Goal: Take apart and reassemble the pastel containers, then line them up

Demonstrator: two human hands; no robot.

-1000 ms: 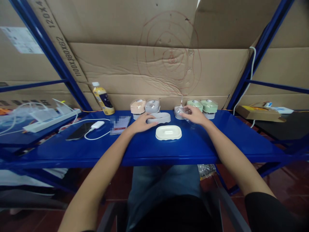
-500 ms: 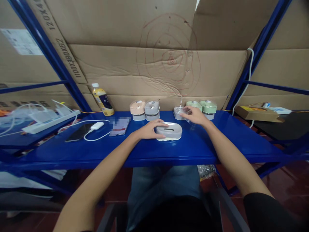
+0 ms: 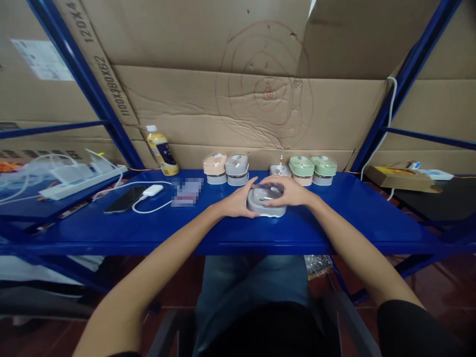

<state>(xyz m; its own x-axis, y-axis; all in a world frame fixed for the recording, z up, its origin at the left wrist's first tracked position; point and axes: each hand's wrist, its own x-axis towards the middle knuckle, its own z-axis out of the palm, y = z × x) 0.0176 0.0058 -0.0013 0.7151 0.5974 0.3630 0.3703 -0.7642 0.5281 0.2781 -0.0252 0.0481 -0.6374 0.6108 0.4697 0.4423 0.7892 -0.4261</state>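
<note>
A grey oval box [image 3: 266, 209] sits on the blue table, nearer its front edge than the other boxes. Around its left side my left hand [image 3: 238, 199] is wrapped, thumb in front and fingers behind. A clear cover [image 3: 265, 193] lies over the box top, gripped from above by my right hand [image 3: 292, 191]. Whether the cover is fully seated cannot be made out. Behind, a small grey box [image 3: 279, 170] is partly hidden by my right hand, beside two green-topped boxes [image 3: 301, 166]. To the left stand a peach-topped box [image 3: 214, 166] and a grey-topped box [image 3: 237, 167].
At the left of the blue table [image 3: 238, 235] are a yellow bottle [image 3: 163, 154], a phone [image 3: 125, 200], a white adapter [image 3: 152, 190] with cables and a blurred-out flat item [image 3: 187, 192]. A power strip [image 3: 82, 182] lies further left; an open carton [image 3: 401, 178] is at right.
My right hand has brought the clear cover from beside the small grey box at the back onto the grey oval box. My left hand still holds that box; the view has shifted slightly.
</note>
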